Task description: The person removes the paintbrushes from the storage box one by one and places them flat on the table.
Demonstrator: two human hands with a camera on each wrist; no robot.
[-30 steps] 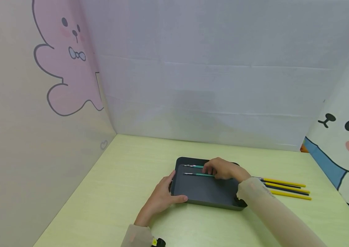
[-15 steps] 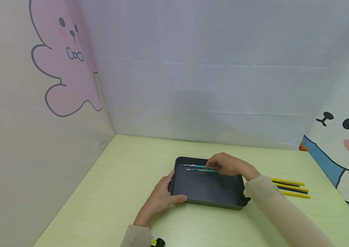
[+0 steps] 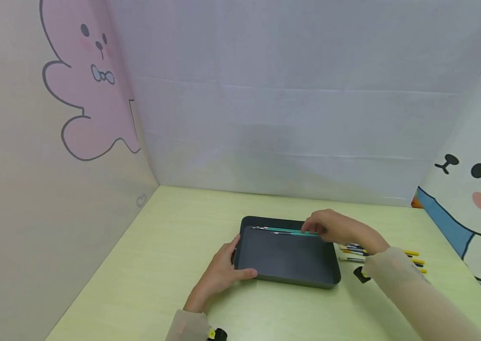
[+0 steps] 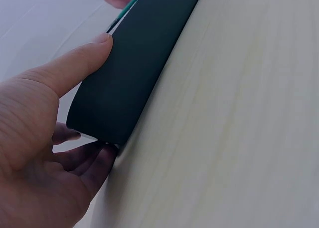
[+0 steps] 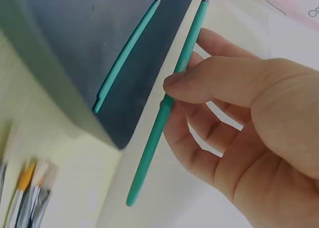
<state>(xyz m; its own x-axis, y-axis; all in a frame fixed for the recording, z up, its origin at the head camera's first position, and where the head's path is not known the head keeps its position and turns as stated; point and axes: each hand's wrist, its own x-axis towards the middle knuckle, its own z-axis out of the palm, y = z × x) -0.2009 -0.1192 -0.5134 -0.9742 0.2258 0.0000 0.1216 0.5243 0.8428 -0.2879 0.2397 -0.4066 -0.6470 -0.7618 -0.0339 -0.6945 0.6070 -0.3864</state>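
Note:
The dark grey tray (image 3: 287,258) lies flat on the table. My left hand (image 3: 221,270) grips its near left corner. In the left wrist view the thumb presses the wall near the rim and the other fingers curl at the corner's underside. My right hand (image 3: 336,227) pinches a teal-handled paintbrush (image 5: 149,153) between thumb and fingers, over the tray's far right part. The bristle end of that brush points left. Another teal paintbrush (image 5: 127,51) lies inside the tray along the far wall.
Several paintbrushes (image 3: 353,259) with yellow and dark handles lie to the tray's right, partly hidden by the right forearm. A white sheet wall (image 3: 240,142) stands behind the pale table (image 3: 159,246), and printed side walls flank it.
My right hand has moved right and slightly away from me, sliding the pinched paintbrush rightward and closer to the one by the far wall. The left hand has stayed on the tray corner.

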